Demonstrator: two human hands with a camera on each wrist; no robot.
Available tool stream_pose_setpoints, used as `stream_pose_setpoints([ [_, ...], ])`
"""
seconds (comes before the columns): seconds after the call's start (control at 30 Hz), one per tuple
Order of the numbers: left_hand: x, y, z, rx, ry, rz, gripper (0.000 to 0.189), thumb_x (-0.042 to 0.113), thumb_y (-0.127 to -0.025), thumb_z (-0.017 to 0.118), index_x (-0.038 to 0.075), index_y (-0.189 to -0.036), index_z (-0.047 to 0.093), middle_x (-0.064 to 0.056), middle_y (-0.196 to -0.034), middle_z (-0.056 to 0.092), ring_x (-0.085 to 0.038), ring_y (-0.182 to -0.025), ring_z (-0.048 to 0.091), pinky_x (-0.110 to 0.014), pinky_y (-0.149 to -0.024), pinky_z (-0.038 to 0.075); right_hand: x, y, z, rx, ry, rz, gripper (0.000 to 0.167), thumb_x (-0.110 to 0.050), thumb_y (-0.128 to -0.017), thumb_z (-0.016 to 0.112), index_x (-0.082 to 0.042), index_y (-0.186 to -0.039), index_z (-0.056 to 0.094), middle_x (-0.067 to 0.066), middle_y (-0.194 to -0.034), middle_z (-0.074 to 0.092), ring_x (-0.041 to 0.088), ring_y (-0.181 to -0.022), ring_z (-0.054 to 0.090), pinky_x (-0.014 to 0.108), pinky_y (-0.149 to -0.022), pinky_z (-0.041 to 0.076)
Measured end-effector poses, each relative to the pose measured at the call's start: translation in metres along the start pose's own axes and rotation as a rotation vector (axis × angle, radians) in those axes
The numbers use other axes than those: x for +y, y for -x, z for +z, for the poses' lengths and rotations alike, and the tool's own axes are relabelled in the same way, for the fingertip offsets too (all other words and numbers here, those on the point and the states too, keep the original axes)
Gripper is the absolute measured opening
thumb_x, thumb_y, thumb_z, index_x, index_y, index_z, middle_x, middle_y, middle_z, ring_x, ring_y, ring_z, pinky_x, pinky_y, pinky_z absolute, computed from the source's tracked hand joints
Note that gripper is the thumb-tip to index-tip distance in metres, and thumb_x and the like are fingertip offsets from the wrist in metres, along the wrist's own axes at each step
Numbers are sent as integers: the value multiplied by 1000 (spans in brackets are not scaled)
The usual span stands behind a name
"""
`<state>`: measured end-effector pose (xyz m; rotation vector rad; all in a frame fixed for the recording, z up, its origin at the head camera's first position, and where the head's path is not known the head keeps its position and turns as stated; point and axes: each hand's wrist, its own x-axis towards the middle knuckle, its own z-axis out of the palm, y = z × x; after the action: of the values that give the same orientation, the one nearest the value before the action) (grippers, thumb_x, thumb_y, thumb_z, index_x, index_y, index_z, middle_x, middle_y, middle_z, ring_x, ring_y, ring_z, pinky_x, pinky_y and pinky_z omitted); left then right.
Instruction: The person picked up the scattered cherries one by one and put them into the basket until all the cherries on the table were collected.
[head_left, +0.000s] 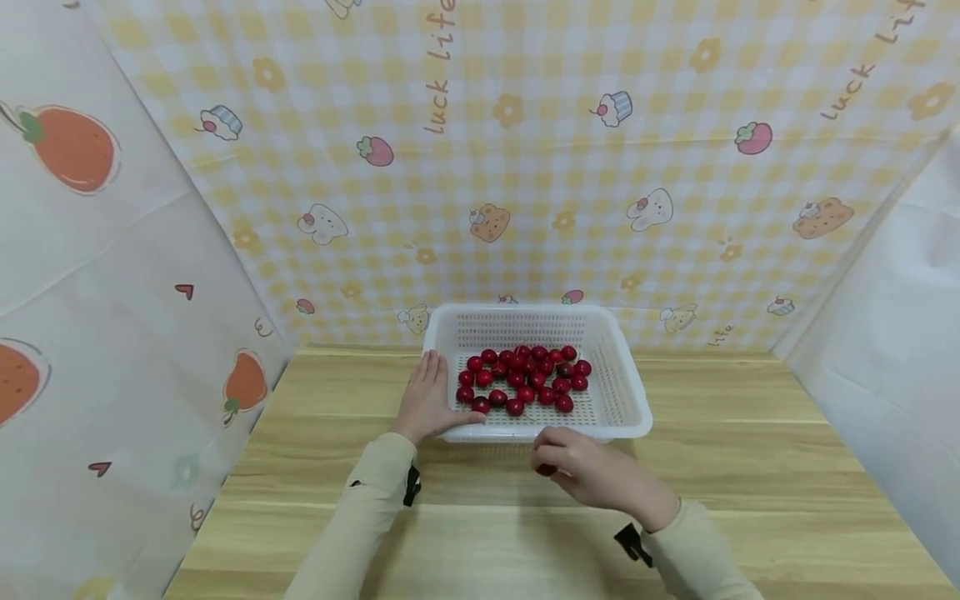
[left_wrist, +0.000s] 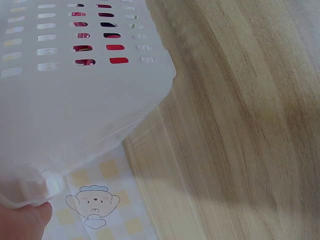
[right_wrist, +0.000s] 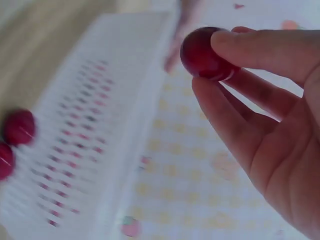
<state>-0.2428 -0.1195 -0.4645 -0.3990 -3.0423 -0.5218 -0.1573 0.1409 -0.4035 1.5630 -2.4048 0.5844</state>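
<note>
In the head view, a white plastic basket [head_left: 633, 392] holds many dark red cherries [head_left: 537, 378]. My left hand [head_left: 429, 403] rests at its front left corner, with straight fingers along the left rim and the thumb stretched over the front rim. Just before the front rim, my right hand [head_left: 592, 468] pinches a single cherry [right_wrist: 205, 54] between thumb and fingertips, clear in the right wrist view. The left wrist view shows the basket's slotted wall [left_wrist: 90, 95], with red fruit behind the slots, and part of one digit at the rim.
Two more cherries [right_wrist: 19, 126] appear beside the slotted wall in the right wrist view. Under the basket lies a wood-grain tabletop [head_left: 712, 475]. A yellow checked cloth [head_left: 555, 183] hangs close behind it, and white cloth [head_left: 142, 275] hangs at the left.
</note>
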Motion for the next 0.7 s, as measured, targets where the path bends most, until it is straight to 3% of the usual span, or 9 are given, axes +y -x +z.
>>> stream_pose_setpoints([
  [0.2, -3, 0, -4, 10, -5, -2, 122, 73, -63, 60, -8, -141, 14, -24, -148, 9, -33, -138, 3, -40, -113, 6, 7, -24, -37, -50, 6, -16, 25, 5, -69, 71, -11, -86, 62, 0, -89, 58, 9, -79, 57, 15, -67, 50],
  [0.37, -3, -1, -4, 23, 7, 2, 121, 71, -63, 62, -9, -140, 16, -26, -147, 11, -33, -138, 4, -41, -113, 6, 26, -55, -57, -141, 32, 52, 21, 4, -72, 69, -8, -88, 63, 2, -88, 60, 13, -80, 59, 19, -68, 51],
  [0.53, -1, 0, -3, 25, 21, -9, 121, 71, -62, 63, -9, -140, 17, -26, -147, 11, -33, -138, 5, -41, -113, 7, 65, -92, -61, -235, -8, 184, 21, 4, -72, 67, -8, -89, 63, 2, -88, 62, 14, -81, 58, 25, -72, 51],
  [0.7, 1, 1, -2, 15, 40, -14, 121, 69, -62, 65, -9, -140, 16, -25, -148, 10, -33, -138, 4, -41, -113, 7, 103, -122, -47, -349, -72, 289, 19, 6, -74, 64, -7, -88, 61, 2, -87, 63, 14, -82, 58, 27, -74, 51],
])
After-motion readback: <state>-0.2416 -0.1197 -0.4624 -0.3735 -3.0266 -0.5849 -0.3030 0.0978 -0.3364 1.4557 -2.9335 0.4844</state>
